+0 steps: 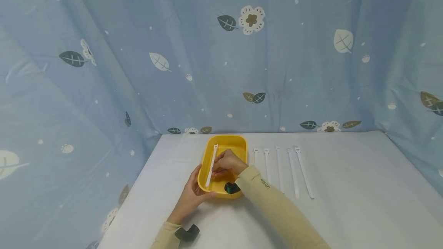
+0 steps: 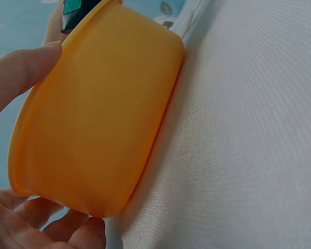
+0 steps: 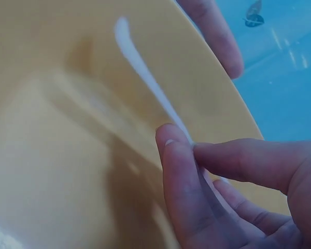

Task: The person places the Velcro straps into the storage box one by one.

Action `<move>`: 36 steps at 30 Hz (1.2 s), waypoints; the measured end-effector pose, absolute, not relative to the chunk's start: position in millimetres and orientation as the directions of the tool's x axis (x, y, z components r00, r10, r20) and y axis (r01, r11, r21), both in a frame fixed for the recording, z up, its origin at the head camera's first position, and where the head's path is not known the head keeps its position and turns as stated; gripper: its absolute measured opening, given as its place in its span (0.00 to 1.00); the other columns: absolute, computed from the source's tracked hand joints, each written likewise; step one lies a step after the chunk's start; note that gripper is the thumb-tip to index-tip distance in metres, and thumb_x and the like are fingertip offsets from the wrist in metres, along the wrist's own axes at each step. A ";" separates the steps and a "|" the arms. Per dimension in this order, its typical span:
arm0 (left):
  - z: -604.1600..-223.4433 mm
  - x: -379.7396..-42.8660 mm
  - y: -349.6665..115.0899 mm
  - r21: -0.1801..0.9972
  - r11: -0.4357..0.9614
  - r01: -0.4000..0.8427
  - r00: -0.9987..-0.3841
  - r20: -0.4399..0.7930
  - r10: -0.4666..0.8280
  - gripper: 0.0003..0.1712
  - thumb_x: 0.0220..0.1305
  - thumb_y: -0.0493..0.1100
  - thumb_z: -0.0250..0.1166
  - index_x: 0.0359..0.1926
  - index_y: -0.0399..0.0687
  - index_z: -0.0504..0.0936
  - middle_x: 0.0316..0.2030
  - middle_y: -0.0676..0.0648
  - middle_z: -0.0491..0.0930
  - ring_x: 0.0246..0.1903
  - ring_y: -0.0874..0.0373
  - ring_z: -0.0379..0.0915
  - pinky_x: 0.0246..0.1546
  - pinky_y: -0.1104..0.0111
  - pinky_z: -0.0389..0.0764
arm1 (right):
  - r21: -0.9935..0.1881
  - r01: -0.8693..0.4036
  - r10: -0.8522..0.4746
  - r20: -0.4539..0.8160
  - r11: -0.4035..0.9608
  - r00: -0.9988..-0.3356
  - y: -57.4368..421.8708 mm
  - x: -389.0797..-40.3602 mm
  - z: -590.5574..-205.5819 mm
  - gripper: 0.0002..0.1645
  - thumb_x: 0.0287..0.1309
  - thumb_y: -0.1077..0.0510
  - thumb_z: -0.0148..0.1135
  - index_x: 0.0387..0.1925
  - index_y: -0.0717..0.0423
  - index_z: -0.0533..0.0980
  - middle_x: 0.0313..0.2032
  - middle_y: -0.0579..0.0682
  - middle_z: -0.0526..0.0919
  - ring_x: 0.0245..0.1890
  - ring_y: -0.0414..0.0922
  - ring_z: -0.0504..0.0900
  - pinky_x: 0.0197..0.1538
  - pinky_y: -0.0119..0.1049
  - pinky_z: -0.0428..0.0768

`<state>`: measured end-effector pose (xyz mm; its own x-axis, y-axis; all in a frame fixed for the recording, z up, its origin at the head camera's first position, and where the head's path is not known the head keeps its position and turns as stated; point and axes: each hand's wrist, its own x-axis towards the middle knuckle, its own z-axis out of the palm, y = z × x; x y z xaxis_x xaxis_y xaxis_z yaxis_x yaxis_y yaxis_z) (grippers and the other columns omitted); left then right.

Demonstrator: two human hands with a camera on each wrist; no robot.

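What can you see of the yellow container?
The yellow container is open-topped, with rounded corners, a thin rim and smooth, plastic-looking walls. It rests upright on the white tabletop, its long sides pointing away from the person. The left hand grips its near-left corner; the right hand pinches a white strip inside.

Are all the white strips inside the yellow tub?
No, five white strips lie on the table beside the yellow tub, while the right hand pinches another strip inside it.
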<state>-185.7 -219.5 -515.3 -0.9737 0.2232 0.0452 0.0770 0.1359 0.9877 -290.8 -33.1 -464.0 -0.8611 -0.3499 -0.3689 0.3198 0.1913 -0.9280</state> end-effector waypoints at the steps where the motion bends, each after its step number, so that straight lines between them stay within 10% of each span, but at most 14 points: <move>1: -515.1 -185.7 -219.5 0.988 0.134 0.074 -0.974 0.042 0.222 0.62 0.61 0.36 0.76 0.84 0.52 0.42 0.82 0.40 0.51 0.78 0.41 0.58 0.71 0.71 0.75 | -0.928 0.317 -0.347 -0.368 0.196 -0.862 -33.8 -290.7 -464.1 0.09 0.58 0.73 0.68 0.40 0.68 0.78 0.30 0.62 0.89 0.30 0.55 0.92 0.37 0.40 0.93; 36: -512.7 -182.8 -219.9 0.987 0.150 0.065 -0.975 0.030 0.219 0.61 0.62 0.38 0.75 0.83 0.54 0.43 0.82 0.40 0.51 0.79 0.42 0.56 0.73 0.68 0.72 | -0.915 0.296 -0.294 -0.372 0.273 -0.880 -43.8 -287.0 -466.2 0.13 0.59 0.72 0.69 0.45 0.68 0.76 0.31 0.62 0.89 0.32 0.55 0.93 0.37 0.40 0.93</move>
<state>-182.8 -219.9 -512.7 -0.9752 0.2193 0.0304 0.0646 0.1502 0.9865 -287.0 -43.8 -466.2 -0.8805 -0.2936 -0.3722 0.2960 0.2728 -0.9154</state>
